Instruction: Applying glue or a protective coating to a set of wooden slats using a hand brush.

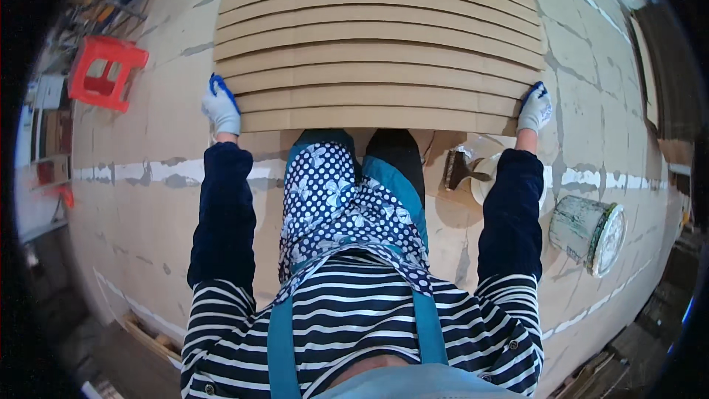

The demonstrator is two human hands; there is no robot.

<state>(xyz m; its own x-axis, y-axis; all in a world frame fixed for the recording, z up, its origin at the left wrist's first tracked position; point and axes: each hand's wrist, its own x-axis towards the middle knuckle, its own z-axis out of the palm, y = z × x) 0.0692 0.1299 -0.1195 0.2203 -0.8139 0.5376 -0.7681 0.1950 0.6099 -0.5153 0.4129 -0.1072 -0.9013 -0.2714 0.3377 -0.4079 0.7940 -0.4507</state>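
Note:
Brown cardboard sheets (377, 77) lie overlapped like shingles, each one's edge showing as a strip, running from in front of my legs to the top of the view. My left hand (221, 107), in a white glove with blue fingertips, is closed on the left edge of the nearest sheets. At the same height on the opposite side, my right hand (535, 108) grips their right edge in a matching glove. Both arms reach forward, roughly level with each other. How many sheets each hand has hold of cannot be made out.
Close to my right forearm, a wide brush (459, 168) rests by a pale bucket (484, 177), partly hidden by my sleeve. Farther right is a paint-smeared bucket (576, 225). A red plastic stool (92, 81) is at the left. White lines cross the patched floor (159, 236).

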